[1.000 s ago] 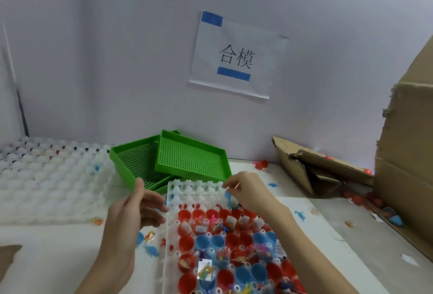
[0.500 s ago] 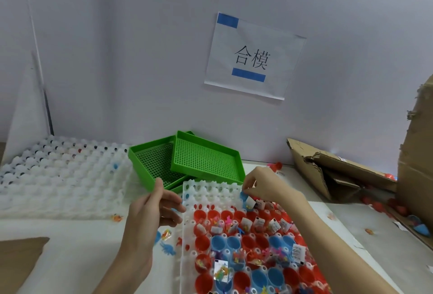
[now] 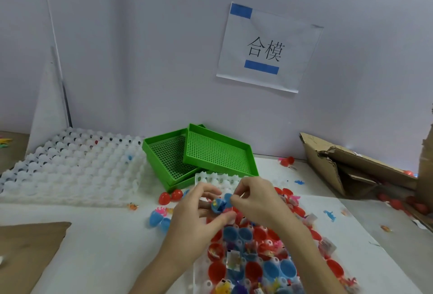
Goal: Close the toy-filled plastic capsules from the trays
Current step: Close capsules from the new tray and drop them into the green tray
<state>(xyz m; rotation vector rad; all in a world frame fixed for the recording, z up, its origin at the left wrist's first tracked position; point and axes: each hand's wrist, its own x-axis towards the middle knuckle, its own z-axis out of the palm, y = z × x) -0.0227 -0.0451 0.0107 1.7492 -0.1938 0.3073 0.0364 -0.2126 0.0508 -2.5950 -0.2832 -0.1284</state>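
empty trays (image 3: pixel 70 167): a stack of white cup trays lies at far left on the white table (image 3: pixel 98 242), touching the green baskets.
cardboard sheet (image 3: pixel 25 251): a brown piece at the near left table edge.
loose capsules: two red ones (image 3: pixel 169 196) and an open blue one (image 3: pixel 158 218) lie on the table between the empty trays and the hands.
green baskets (image 3: pixel 210 153): two perforated trays, the upper one tilted across the lower, by the wall behind the hands.
left hand (image 3: pixel 199 218): raised over the filled tray's far end, thumb and fingers curled around the lower half of a blue capsule.
blue capsule (image 3: pixel 219 204): held between both hands above the tray, open, a small coloured toy showing inside.
right hand (image 3: pixel 255 200): fingertips pinching the capsule's other half, just beside the left hand.
filled tray (image 3: pixel 203 177): white, holding red and blue capsule halves with toys and small packets, under both forearms.
paper sign (image 3: pixel 267 47): taped to the wall.
cardboard box (image 3: pixel 351 165): torn, at right, red capsules around it.
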